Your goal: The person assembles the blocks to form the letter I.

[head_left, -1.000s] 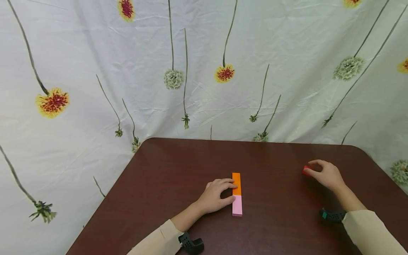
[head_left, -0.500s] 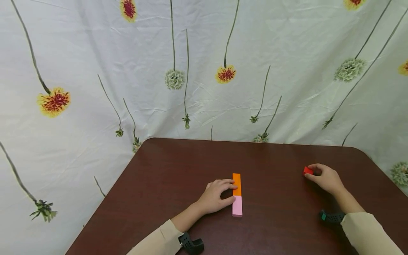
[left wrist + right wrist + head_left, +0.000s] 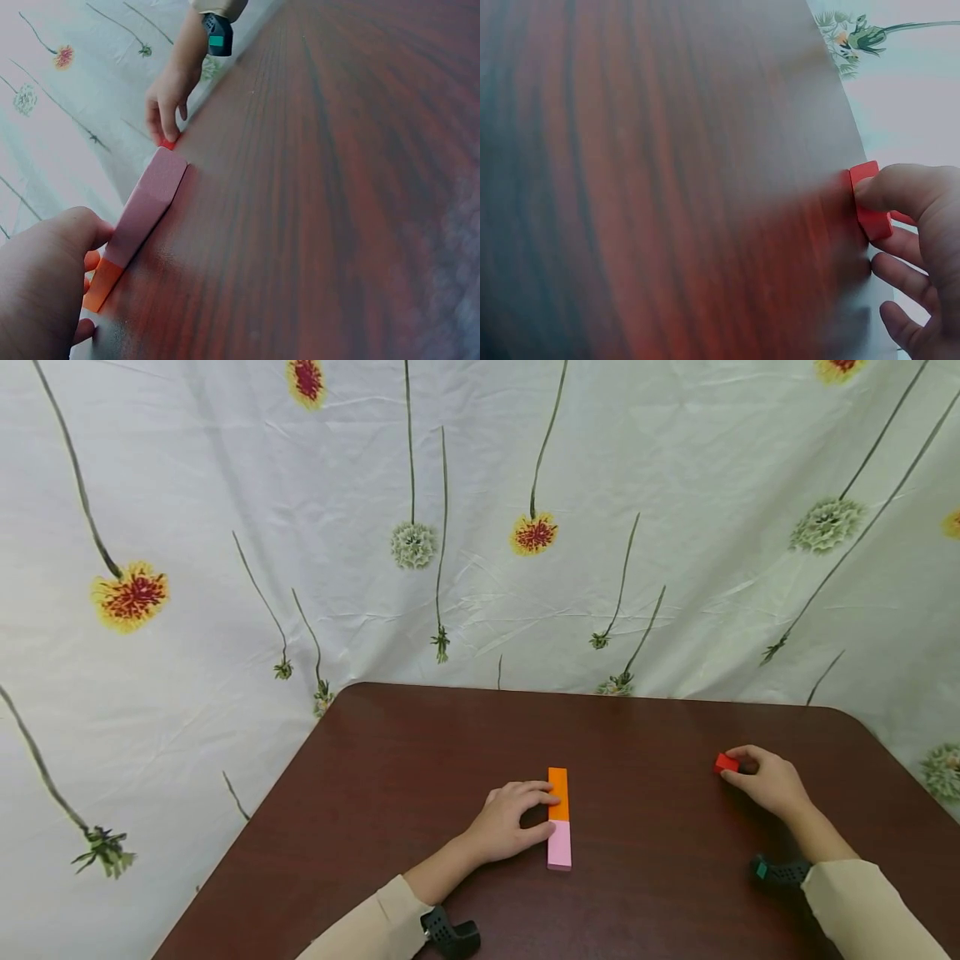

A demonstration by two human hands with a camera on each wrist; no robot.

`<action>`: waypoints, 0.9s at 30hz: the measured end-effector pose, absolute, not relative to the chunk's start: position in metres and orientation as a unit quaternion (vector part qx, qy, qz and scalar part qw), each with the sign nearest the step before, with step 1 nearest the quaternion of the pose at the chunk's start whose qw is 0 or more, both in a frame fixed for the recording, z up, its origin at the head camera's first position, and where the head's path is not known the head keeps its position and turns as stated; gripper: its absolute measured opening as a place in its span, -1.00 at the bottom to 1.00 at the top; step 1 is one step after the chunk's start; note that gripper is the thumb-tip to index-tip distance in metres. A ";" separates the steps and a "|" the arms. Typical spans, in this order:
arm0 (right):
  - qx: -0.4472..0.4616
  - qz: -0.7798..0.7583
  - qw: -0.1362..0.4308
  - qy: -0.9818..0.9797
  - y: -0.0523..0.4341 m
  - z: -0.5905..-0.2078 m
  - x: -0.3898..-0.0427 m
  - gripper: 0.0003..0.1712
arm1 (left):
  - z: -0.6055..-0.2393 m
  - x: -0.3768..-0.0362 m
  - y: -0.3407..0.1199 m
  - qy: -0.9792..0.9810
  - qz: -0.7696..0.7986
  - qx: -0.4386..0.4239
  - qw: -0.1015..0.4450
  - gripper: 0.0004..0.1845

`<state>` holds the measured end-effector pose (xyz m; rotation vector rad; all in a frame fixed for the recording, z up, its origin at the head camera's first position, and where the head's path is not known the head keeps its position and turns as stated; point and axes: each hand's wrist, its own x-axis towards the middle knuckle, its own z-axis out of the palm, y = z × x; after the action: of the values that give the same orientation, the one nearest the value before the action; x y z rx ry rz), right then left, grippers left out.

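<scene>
An orange block and a pink block lie end to end on the dark table, making one straight bar. My left hand rests at their left side, with fingertips on the orange block and the thumb touching the pink block. Farther right, a small red block sits on the table. My right hand pinches it between thumb and fingers. In the right wrist view the thumb covers part of the red block, and the other fingers are loosely bent below it.
The dark reddish-brown table has rounded far corners. Behind it hangs a pale cloth printed with flowers. Each wrist wears a black band, one seen near the left sleeve.
My right hand has shifted slightly toward me, and more of the red block shows between thumb and fingers. The left hand and its two blocks have stayed in place.
</scene>
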<state>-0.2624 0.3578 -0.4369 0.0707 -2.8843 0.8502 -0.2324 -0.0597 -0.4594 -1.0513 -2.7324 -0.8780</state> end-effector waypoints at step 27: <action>0.040 0.315 0.076 -0.945 0.336 -0.423 -0.276 -0.43 | -0.460 -0.233 -0.060 -0.893 -0.288 -0.344 0.040 -0.58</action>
<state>-0.2758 0.3365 -0.4231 0.1191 -2.8345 0.9438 -0.2334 -0.0601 -0.4597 -1.0532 -2.7352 -0.8816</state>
